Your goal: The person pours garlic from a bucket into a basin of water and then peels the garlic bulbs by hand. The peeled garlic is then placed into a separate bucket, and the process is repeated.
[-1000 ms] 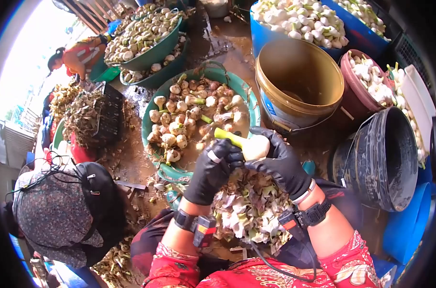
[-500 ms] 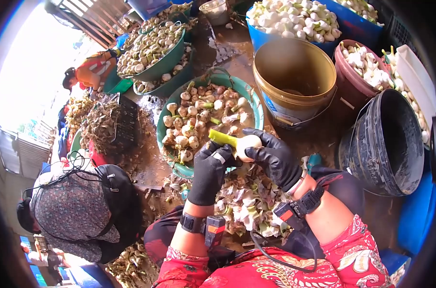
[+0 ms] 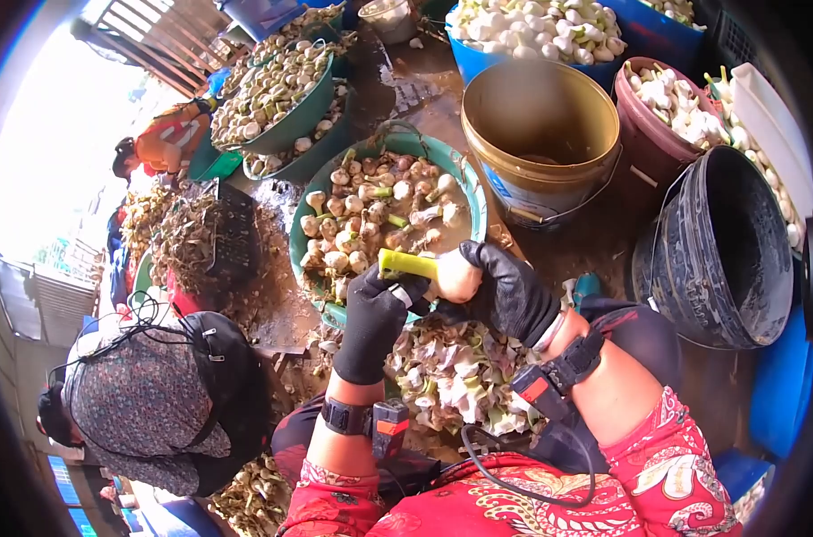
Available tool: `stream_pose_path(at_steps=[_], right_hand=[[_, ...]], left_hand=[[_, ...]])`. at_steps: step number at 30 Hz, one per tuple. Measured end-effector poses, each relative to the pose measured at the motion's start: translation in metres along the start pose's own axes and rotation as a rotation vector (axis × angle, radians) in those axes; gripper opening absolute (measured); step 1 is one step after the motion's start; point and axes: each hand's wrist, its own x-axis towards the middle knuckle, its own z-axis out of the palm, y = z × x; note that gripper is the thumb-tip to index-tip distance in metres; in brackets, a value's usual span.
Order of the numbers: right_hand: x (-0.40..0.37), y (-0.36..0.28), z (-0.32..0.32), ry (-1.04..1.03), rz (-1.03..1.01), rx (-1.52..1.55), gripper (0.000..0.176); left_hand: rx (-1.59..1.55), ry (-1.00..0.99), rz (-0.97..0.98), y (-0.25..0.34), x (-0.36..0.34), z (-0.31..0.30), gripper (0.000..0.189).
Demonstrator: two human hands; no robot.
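Both my hands wear black gloves and hold one pale bulb [image 3: 457,276] with a green stalk pointing left. My right hand [image 3: 512,291] cups the bulb from the right. My left hand [image 3: 377,315] grips it from below the stalk, with a small blade or ring showing near the fingers. Under my hands lies a heap of peeled skins [image 3: 451,376] on my lap. Just beyond them stands a green basin [image 3: 474,201] holding several unpeeled bulbs in muddy water.
An empty tan bucket [image 3: 542,183] and a black bucket [image 3: 724,259] stand to the right, with a maroon bucket [image 3: 630,134] and blue tubs [image 3: 478,55] of white bulbs behind. More green basins [image 3: 301,118] sit upper left. A seated person [image 3: 147,398] works at my left; another person [image 3: 160,143] crouches farther off.
My hands have turned the bulb and shifted slightly left and down in view; the stalk now lies more level. The camera has tilted a little.
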Motion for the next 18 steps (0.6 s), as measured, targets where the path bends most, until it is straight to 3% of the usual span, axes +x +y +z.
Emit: stream_pose_path(at_steps=[1,3,4,5,7,8,11,12,14,15,17,18], right_hand=[[0.0,0.001,0.001,0.002,0.003,0.002,0.03],[-0.003,0.0,0.012,-0.094,0.276,0.044,0.032],[-0.011,0.003,0.02,-0.019,0.139,-0.388,0.032],[-0.01,0.002,0.019,-0.018,0.141,-0.388,0.032],[-0.007,0.0,0.014,-0.047,0.199,-0.073,0.033],[-0.006,-0.001,0.014,-0.011,0.195,-0.055,0.034],[-0.013,-0.011,0.023,-0.062,0.116,-0.085,0.033],[-0.015,-0.01,0.024,-0.035,0.043,-0.143,0.032],[-0.002,-0.004,0.004,-0.095,0.008,-0.217,0.039],[0.002,-0.003,0.006,-0.161,-0.031,-0.298,0.047],[-0.001,-0.006,0.013,-0.118,-0.02,-0.274,0.051],[-0.001,-0.006,0.013,-0.074,-0.089,-0.439,0.053]], left_hand=[[0.0,0.001,-0.004,-0.006,0.003,-0.001,0.018],[0.039,-0.125,0.365,-0.011,0.009,0.003,0.019],[0.248,-0.167,0.377,-0.009,0.009,-0.001,0.024],[0.35,-0.199,0.411,-0.008,0.008,-0.004,0.03],[-0.028,-0.147,0.281,-0.01,0.002,0.004,0.034],[-0.133,-0.09,0.193,-0.009,-0.002,0.003,0.034],[0.584,-0.114,0.345,-0.018,-0.007,-0.02,0.021],[0.585,-0.113,0.35,-0.022,-0.009,-0.02,0.021],[-0.249,-0.139,0.143,-0.03,-0.019,-0.017,0.031],[-0.25,-0.131,0.14,-0.021,-0.022,-0.01,0.031],[-0.561,-0.096,0.043,0.004,-0.021,0.002,0.045],[-0.475,-0.12,0.037,0.001,-0.018,-0.008,0.057]])
